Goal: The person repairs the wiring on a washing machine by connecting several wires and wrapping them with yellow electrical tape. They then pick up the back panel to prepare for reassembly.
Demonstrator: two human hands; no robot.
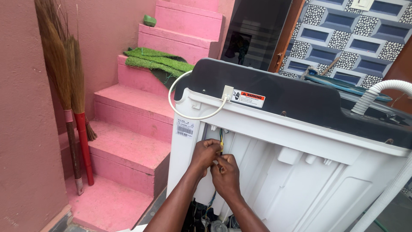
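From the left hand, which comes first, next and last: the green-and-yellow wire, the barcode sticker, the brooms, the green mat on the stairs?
Starting from the left hand:
1. Green-and-yellow wire, at its fingertips.
2. Barcode sticker, just up-left on the washing machine.
3. Green mat, on the upper steps.
4. Brooms, against the left wall.

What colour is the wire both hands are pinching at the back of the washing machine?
Yellow with green, running down from the washing machine between the left hand and right hand; head view.

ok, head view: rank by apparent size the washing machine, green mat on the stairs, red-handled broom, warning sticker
1. washing machine, nearest the camera
2. red-handled broom
3. green mat; close to the broom in area and farther off, so unsure
4. warning sticker
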